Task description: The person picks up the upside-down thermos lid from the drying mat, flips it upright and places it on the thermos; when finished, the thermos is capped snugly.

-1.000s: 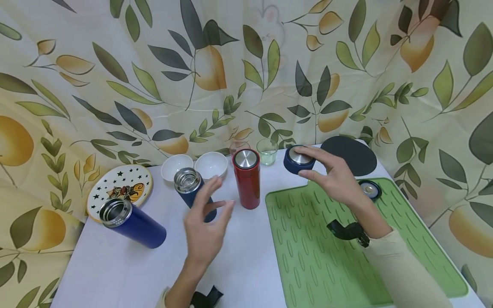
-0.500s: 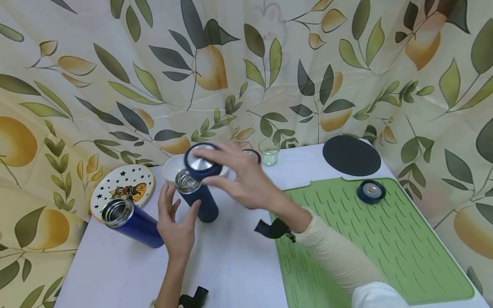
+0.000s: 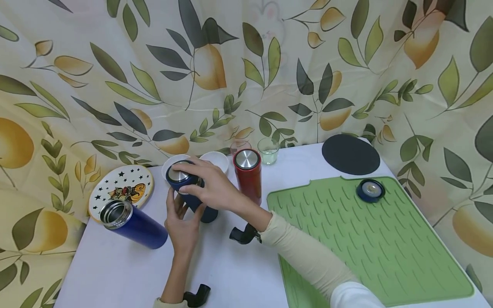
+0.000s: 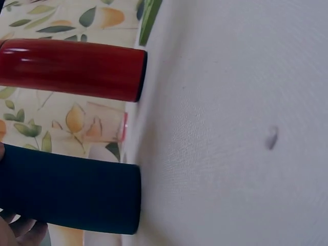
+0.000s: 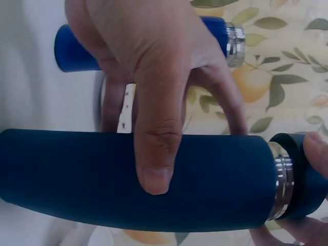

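My left hand point(image 3: 182, 229) holds the dark blue thermos point(image 5: 220, 182) round its body, thumb on one side and fingers on the other. The thermos stands on the white table. In my right hand point(image 3: 215, 186) is its dark blue lid point(image 3: 178, 176) with a steel top, gripped by the rim. The lid sits over the steel neck, and a band of neck threads shows below it in the right wrist view. To the left stands a brighter blue thermos point(image 3: 140, 229) with its mouth uncovered. A red thermos point(image 3: 248, 182) with its lid on stands to the right.
A green ridged mat point(image 3: 346, 239) covers the right side, with another lid point(image 3: 370, 191) lying on it. Behind are a black round mat point(image 3: 350, 154), a clear glass point(image 3: 268, 152), white bowls point(image 3: 216, 161) and a star-patterned round board point(image 3: 111, 182). A patterned curtain point(image 3: 246, 119) hangs behind.
My right hand has carried the lid from above the green mat leftward and down onto the dark blue thermos. The left hand has moved in and taken hold of the thermos body.
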`<state>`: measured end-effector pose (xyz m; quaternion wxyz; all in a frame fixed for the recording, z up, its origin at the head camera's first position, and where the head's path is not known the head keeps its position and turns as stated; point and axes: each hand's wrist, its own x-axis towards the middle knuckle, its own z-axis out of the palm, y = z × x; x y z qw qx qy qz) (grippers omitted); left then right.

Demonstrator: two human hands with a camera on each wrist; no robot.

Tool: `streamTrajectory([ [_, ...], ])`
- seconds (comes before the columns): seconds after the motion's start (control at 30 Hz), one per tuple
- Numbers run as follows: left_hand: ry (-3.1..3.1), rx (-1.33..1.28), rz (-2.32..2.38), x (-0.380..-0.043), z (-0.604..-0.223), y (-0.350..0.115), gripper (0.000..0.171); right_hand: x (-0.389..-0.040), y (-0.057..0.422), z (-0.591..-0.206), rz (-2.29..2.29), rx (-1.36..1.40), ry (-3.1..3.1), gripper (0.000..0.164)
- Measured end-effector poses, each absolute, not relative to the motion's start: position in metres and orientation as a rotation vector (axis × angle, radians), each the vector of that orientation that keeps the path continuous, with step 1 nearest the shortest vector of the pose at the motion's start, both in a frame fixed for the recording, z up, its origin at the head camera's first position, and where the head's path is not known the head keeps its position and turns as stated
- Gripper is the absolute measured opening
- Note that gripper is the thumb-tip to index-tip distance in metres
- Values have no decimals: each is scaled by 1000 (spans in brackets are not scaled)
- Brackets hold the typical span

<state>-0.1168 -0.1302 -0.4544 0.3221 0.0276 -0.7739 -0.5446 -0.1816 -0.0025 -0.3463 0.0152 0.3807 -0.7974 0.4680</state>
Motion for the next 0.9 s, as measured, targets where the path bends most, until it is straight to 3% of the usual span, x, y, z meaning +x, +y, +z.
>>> streamTrajectory([
  [0.9, -1959, 42, -1419, -110, -438, -123, 82, -184, -3, -357, 1367, 1145, -2525, 48],
])
